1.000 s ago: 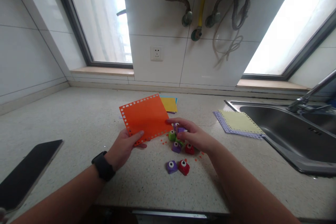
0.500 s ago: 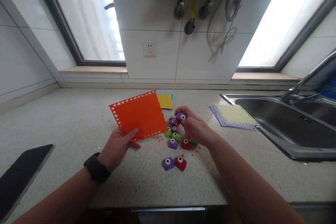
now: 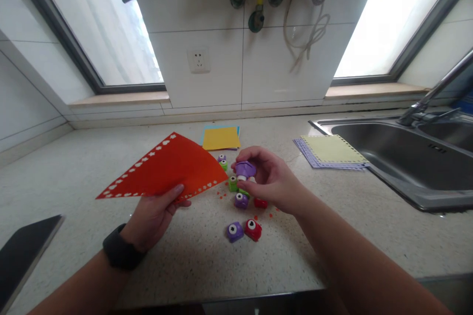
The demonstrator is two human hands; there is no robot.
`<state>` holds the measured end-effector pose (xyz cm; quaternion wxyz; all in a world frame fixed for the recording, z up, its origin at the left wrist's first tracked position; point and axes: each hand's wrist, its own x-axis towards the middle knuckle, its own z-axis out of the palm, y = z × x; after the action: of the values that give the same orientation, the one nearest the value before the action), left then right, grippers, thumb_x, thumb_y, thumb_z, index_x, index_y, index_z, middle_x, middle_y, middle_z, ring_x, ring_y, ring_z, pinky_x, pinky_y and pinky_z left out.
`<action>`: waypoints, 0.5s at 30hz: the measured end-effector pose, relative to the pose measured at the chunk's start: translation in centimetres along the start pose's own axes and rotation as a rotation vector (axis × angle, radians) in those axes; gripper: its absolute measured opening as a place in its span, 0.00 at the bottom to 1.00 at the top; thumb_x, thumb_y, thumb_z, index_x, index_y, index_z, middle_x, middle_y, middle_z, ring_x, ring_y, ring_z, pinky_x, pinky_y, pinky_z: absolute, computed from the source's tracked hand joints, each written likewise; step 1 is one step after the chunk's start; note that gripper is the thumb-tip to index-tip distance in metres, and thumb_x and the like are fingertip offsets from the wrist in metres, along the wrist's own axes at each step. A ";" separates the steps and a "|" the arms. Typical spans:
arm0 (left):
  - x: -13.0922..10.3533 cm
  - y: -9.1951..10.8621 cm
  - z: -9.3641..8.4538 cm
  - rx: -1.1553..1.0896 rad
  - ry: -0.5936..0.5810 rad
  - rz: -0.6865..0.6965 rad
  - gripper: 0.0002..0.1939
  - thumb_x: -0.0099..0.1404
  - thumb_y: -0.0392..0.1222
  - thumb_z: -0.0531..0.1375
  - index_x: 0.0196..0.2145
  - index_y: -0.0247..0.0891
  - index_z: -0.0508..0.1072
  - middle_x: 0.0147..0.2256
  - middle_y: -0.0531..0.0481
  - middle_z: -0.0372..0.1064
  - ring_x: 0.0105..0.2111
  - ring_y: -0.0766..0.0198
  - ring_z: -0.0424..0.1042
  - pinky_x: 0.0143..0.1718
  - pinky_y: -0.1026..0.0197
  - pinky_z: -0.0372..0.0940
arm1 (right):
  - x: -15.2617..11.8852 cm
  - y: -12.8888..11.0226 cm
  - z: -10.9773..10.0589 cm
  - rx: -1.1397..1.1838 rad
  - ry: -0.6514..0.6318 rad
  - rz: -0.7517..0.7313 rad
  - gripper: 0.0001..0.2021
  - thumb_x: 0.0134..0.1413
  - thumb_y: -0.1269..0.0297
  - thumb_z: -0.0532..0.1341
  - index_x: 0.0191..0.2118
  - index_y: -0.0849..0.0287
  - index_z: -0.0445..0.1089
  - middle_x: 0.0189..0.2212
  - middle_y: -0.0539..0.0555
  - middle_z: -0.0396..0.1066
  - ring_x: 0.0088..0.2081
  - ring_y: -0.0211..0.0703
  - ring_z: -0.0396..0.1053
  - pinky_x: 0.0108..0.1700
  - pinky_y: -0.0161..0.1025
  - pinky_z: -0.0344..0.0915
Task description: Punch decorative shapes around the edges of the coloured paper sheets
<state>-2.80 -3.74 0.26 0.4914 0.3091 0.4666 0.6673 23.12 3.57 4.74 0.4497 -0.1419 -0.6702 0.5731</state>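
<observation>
Orange sheet [image 3: 177,165]: held up over the countertop [image 3: 192,261], left of its middle and well back from the front edge; bowed.
Cut-out border [image 3: 151,153]: lines two sides, leaving the right side plain; the step looks like readying a punch, and going on would call for bringing it square to that plain side.
Left hand [image 3: 153,219]: thumb on top, fingers behind, gripping the sheet's near edge.
Right hand [image 3: 275,182]: half-curled, thumb and fingertips around the purple punch [image 3: 245,169], just beside the sheet's right corner.
Front red punch [image 3: 253,230]: toward the countertop's front edge.
Orange scraps [image 3: 271,215]: scattered behind it.
</observation>
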 end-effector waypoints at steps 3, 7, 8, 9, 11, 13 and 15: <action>-0.2 0.2 0.0 0.054 0.014 -0.026 0.10 0.52 0.38 0.74 0.34 0.44 0.81 0.38 0.54 0.77 0.28 0.65 0.74 0.27 0.64 0.77 | -0.1 -0.4 0.0 -0.116 -0.001 -0.112 0.17 0.50 0.70 0.72 0.46 0.55 0.71 0.44 0.54 0.68 0.47 0.43 0.69 0.52 0.45 0.68; -0.4 0.4 0.1 0.105 0.012 -0.043 0.09 0.53 0.40 0.74 0.33 0.43 0.81 0.37 0.52 0.77 0.28 0.62 0.74 0.28 0.61 0.77 | -0.3 -0.5 0.0 -0.199 0.005 -0.145 0.18 0.52 0.70 0.70 0.49 0.54 0.72 0.46 0.56 0.68 0.47 0.44 0.70 0.53 0.45 0.69; -0.4 0.4 0.1 0.111 0.016 -0.035 0.10 0.52 0.39 0.74 0.33 0.44 0.81 0.35 0.53 0.77 0.27 0.62 0.74 0.28 0.61 0.76 | -0.4 -0.5 0.1 -0.193 0.006 -0.135 0.18 0.52 0.70 0.70 0.49 0.54 0.72 0.45 0.56 0.69 0.47 0.43 0.70 0.53 0.45 0.69; -0.4 0.3 0.0 0.124 0.018 -0.027 0.10 0.52 0.39 0.73 0.34 0.44 0.81 0.34 0.53 0.77 0.26 0.62 0.73 0.28 0.61 0.76 | -0.4 -0.5 0.1 -0.184 0.006 -0.124 0.18 0.52 0.71 0.70 0.49 0.55 0.72 0.45 0.55 0.69 0.47 0.43 0.71 0.53 0.45 0.70; -0.3 0.1 -0.1 0.156 0.015 -0.012 0.09 0.53 0.39 0.73 0.34 0.44 0.81 0.33 0.52 0.77 0.25 0.61 0.73 0.28 0.59 0.76 | -0.4 -0.5 0.3 -0.169 0.007 -0.103 0.19 0.51 0.71 0.71 0.48 0.55 0.71 0.45 0.55 0.70 0.45 0.43 0.72 0.52 0.45 0.71; -0.3 -0.1 -0.2 0.182 0.006 -0.019 0.07 0.55 0.40 0.72 0.33 0.43 0.81 0.33 0.50 0.78 0.25 0.60 0.74 0.29 0.58 0.76 | -0.4 -0.5 0.4 -0.170 0.009 -0.092 0.18 0.50 0.72 0.71 0.47 0.55 0.71 0.44 0.55 0.70 0.44 0.42 0.72 0.51 0.45 0.72; -0.3 -0.3 -0.3 0.183 0.009 -0.029 0.07 0.54 0.41 0.72 0.32 0.43 0.81 0.32 0.50 0.78 0.25 0.59 0.75 0.29 0.59 0.76 | -0.4 -0.4 0.4 -0.180 0.010 -0.088 0.17 0.50 0.71 0.71 0.47 0.56 0.71 0.44 0.55 0.71 0.44 0.42 0.72 0.51 0.45 0.72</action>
<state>-2.88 -4.08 -0.08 0.4684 0.3430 0.5322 0.6161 23.15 2.95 4.93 0.4634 -0.1551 -0.7224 0.4893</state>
